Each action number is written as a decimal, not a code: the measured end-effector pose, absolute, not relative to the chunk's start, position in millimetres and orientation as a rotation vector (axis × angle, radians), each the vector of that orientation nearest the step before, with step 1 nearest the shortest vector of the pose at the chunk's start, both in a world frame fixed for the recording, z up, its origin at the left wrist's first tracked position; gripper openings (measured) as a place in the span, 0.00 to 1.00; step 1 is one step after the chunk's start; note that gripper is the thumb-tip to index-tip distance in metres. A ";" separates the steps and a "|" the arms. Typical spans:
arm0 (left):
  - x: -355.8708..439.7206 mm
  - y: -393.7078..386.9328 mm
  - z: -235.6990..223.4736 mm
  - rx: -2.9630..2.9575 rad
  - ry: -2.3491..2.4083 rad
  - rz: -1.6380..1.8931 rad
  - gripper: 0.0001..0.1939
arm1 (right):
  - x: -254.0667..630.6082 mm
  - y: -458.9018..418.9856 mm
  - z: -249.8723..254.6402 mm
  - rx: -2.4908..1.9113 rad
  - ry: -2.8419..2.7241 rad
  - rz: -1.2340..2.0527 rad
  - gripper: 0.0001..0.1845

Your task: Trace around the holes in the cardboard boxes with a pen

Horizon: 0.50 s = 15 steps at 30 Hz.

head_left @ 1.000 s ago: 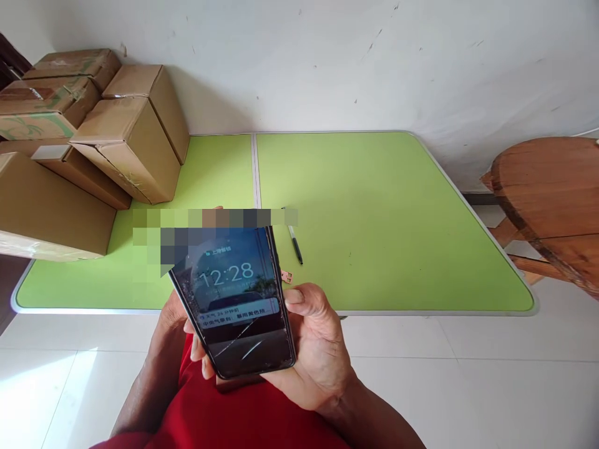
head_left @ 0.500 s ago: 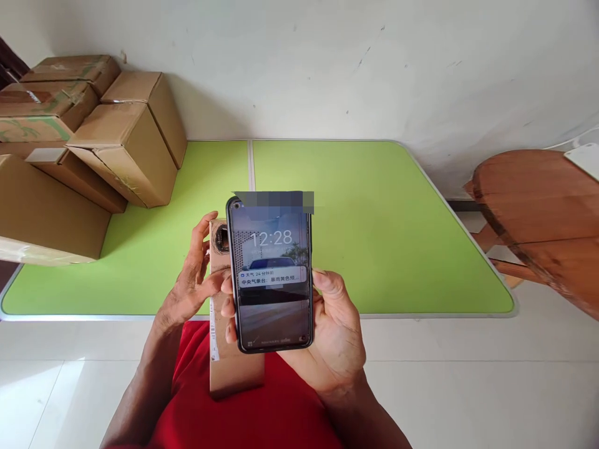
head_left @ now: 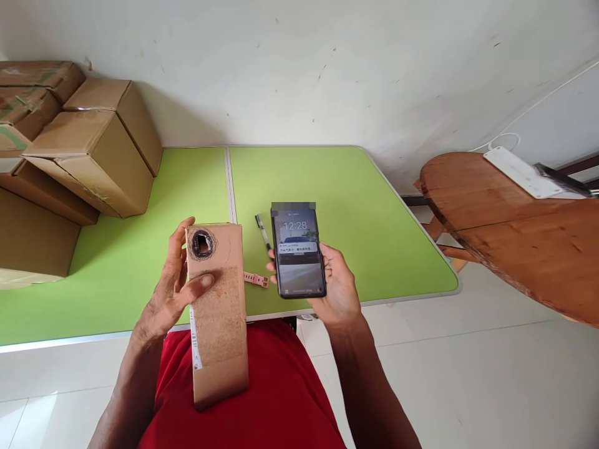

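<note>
Phone [head_left: 302,274] and brown box [head_left: 222,324] are up in two hands, side by side, near the front edge of the green table [head_left: 322,181]. The left arm comes up from the bottom left. Its hand [head_left: 171,299] is at the box's left side, with the thumb flat on the front and the fingers going round behind. The right arm leans in from the bottom right. Its hand [head_left: 341,290] is under the phone, with the palm turned up.

A pen [head_left: 263,232] lies on the table between the box and the phone, and its low end is near the phone. A pink strap [head_left: 257,280] lies there too, and the box hides one end of it. Big boxes [head_left: 107,156] stand in a bunch on the left. A wooden top [head_left: 486,218] is off to the right, with a white strip [head_left: 519,169] on it. The red shirt [head_left: 281,380] is below.

The left hand pinches the box between thumb and fingers. The right hand hugs the phone, thumb on one side and fingertips peeking out on the other.
</note>
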<state>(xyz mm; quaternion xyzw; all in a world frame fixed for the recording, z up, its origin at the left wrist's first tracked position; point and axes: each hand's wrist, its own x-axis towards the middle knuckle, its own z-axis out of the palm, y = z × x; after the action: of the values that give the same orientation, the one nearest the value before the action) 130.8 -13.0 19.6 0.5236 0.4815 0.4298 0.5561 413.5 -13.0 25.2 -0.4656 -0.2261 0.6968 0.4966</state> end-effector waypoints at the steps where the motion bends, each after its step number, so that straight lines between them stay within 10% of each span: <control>1: 130.0 -12.9 18.9 1.238 1.136 1.016 0.59 | 422.7 -5.9 14.0 -1.248 -0.588 1.602 0.26; 15: 142.4 -20.2 7.5 1.146 1.122 1.187 0.61 | 509.2 51.2 -67.1 -1.955 -0.969 0.860 0.29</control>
<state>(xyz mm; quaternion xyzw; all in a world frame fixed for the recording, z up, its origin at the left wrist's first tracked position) 142.4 -20.2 7.5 0.4826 0.4725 0.4999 0.5422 509.2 51.2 -67.1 -0.7683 -0.3810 0.3381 0.3876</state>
